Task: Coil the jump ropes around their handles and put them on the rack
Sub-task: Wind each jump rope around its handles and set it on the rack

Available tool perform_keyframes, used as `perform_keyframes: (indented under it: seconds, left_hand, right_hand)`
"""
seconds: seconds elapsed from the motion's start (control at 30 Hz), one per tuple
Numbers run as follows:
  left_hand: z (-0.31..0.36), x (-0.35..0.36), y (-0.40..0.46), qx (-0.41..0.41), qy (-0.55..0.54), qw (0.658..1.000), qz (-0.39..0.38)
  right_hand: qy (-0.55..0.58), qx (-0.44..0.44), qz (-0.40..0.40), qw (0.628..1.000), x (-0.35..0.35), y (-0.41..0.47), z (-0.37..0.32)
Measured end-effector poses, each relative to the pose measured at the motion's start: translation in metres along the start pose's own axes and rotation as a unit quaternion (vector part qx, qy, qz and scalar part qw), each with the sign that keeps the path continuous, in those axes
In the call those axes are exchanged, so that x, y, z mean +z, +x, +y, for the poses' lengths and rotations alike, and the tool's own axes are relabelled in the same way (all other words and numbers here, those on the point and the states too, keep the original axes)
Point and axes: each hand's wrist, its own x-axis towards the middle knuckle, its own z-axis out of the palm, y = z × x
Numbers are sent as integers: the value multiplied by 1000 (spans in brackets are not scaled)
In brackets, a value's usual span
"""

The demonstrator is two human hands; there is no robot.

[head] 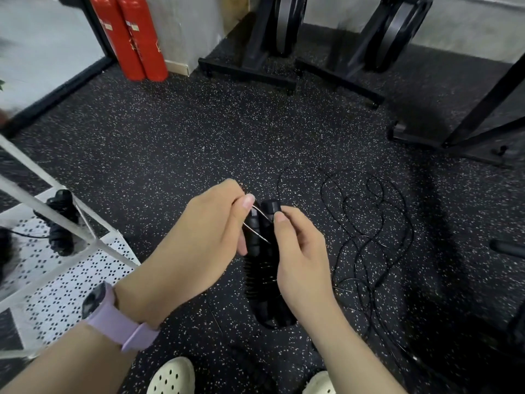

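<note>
Two black jump rope handles (262, 268) are held side by side, upright, in front of me. My left hand (204, 237) grips the left handle, and its thumb and fingers pinch the thin cable near the handle tops. My right hand (301, 257) curls round the right handle with its thumb near the top. The thin black rope (369, 231) lies in loose tangled loops on the floor to the right. A white perforated rack (56, 277) stands at the left; another coiled black jump rope (61, 220) lies on its shelf.
Speckled black rubber floor (184, 143) spreads ahead. Two red cylinders (130, 35) lean at the back left. Black weight-plate stands (272, 38) and a black frame (468, 132) sit at the back and right. My light shoes (173, 376) are at the bottom.
</note>
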Motion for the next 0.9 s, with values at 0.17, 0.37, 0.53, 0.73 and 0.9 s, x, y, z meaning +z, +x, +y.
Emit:
perform_keyframes:
  seconds: [0.17, 0.37, 0.53, 0.73, 0.9]
  left_hand:
    - [4, 2, 2, -58, -41, 998, 2]
    - [3, 3, 2, -31, -81, 995, -45]
    - [2, 3, -1, 34, -33, 999, 6]
    - [17, 17, -4, 9, -75, 996, 52]
    - [23, 22, -4, -46, -154, 987, 13]
  right_hand:
    - [6, -20, 13, 1000, 2, -3, 2]
    - [20, -11, 14, 1000, 2, -7, 5]
    - [18, -12, -20, 1000, 1, -7, -1]
    - [-6, 6, -4, 1000, 1, -11, -3]
    - [-34, 25, 14, 999, -15, -8, -7]
